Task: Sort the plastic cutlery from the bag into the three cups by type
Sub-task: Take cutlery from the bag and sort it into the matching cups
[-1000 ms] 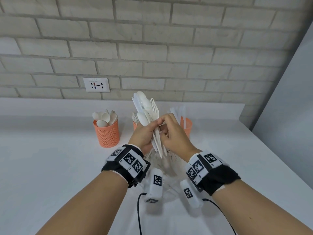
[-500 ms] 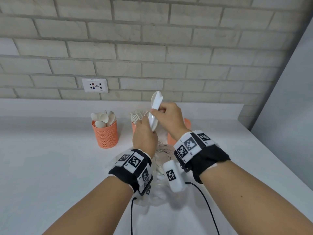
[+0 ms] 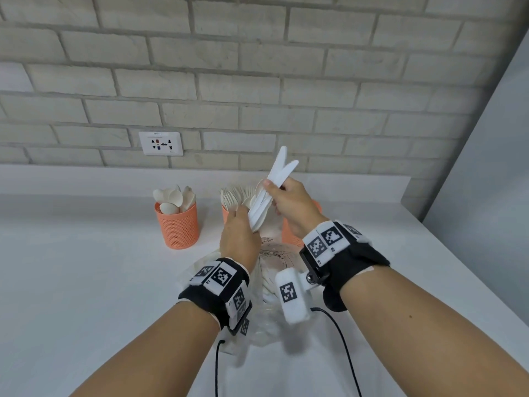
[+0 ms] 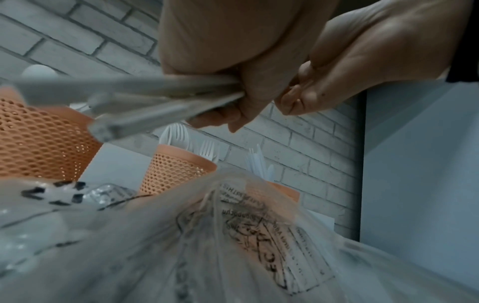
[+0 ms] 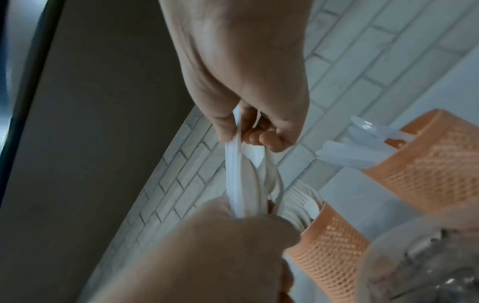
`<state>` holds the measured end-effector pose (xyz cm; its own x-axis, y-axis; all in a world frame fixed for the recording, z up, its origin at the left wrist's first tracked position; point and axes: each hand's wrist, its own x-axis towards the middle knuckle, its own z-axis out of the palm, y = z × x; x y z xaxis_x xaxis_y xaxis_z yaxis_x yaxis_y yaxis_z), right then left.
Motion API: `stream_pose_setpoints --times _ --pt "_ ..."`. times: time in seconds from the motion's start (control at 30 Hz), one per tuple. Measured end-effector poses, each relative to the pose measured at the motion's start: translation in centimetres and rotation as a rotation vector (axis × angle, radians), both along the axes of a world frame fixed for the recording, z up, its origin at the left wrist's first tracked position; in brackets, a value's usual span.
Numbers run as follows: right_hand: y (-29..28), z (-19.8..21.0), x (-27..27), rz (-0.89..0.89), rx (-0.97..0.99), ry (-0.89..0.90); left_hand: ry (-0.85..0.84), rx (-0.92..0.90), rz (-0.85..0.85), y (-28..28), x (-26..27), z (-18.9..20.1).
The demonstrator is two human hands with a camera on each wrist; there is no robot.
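Note:
My left hand (image 3: 242, 224) grips the lower ends of a bundle of white plastic cutlery (image 3: 259, 213) above the clear plastic bag (image 3: 272, 262). My right hand (image 3: 276, 194) pinches two white knives (image 3: 282, 167) from that bundle; their tips fan out above my fingers. In the right wrist view the right hand (image 5: 249, 131) holds the strips of cutlery (image 5: 237, 174) over the left hand (image 5: 207, 235). Three orange mesh cups stand behind: a spoon cup (image 3: 177, 227), a fork cup (image 3: 227, 214) and a third cup (image 3: 289, 234) half hidden by my right wrist, with knives (image 4: 256, 164) in it.
The white counter (image 3: 86, 282) runs to a brick wall with a socket plate (image 3: 161, 143). A grey panel (image 3: 486, 181) bounds the right side. Black cables (image 3: 340, 333) trail from the wrist units across the counter in front of the bag.
My right hand has risen and drawn two knives up out of the bundle. Both hands have moved a little further from me, towards the cups; the left keeps its grip.

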<state>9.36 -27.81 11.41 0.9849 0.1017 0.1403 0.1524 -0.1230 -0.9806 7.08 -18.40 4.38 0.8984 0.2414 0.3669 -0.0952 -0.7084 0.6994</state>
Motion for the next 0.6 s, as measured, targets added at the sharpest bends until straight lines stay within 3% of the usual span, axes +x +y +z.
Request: stream_pose_setpoints --times 0.23,0.43,0.6 --pt "-2.5 3.0 1.9 -0.111 0.488 0.006 0.031 -0.126 -0.019 0.7 0.4 -0.2" --pt "-5.6 0.8 5.7 -0.284 0.065 -0.205 0.034 -0.283 -0.152 1.1 0.4 1.1" --pt "-6.6 -1.8 7.4 -0.350 0.056 -0.264 0.081 -0.602 -0.340 1.5 0.0 2.0"
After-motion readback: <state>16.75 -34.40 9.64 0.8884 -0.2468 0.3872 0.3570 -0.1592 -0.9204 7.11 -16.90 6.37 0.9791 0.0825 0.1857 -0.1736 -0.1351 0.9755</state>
